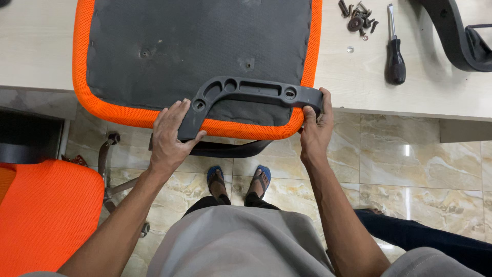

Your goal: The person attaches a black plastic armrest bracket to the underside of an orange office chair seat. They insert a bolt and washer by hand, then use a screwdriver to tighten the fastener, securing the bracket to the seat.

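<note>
Armrest (246, 95): we judge positioning step, laid on seat base (195, 46) underside. Left hand (171, 136), right hand (313, 128) fingers clamped on its ends. Next calls for aligning holes; screws (359, 20), screwdriver (394, 56) right of seat on desk (435, 92).

Bare tabletop (420, 95) beside screwdriver (394, 56)

You're standing on glossy beige marble tiles (420, 169) reflecting light, facing a pale wooden table (36, 46); orange chair (43, 215) sitting left.
</note>
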